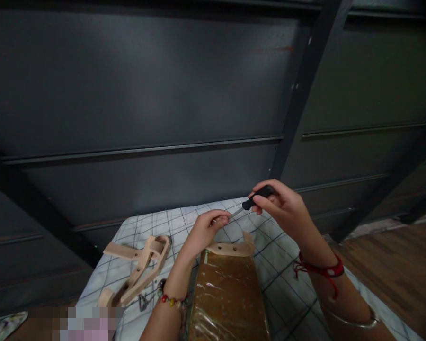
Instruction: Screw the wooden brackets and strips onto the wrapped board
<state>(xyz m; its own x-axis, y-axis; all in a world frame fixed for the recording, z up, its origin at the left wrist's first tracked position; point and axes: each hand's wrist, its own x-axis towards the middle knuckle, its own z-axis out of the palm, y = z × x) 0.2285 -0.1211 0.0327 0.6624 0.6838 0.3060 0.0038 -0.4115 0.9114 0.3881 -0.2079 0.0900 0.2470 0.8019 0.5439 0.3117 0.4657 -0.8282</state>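
Note:
My right hand is closed around the black handle of a screwdriver, whose metal shaft points down to the left. At its tip, the fingertips of my left hand are pinched together; whatever they hold is too small to make out. Just below my hands, a curved wooden piece with holes rests at the far end of a brown box wrapped in clear plastic. More bent wooden pieces lie piled left of my left arm. Beside that arm are some small dark metal parts.
A white checked cloth covers the table. Behind it rises a dark metal wall with ribs. Wooden flooring shows at the right. In the lower left corner there is a pixelated patch beside a patterned packet.

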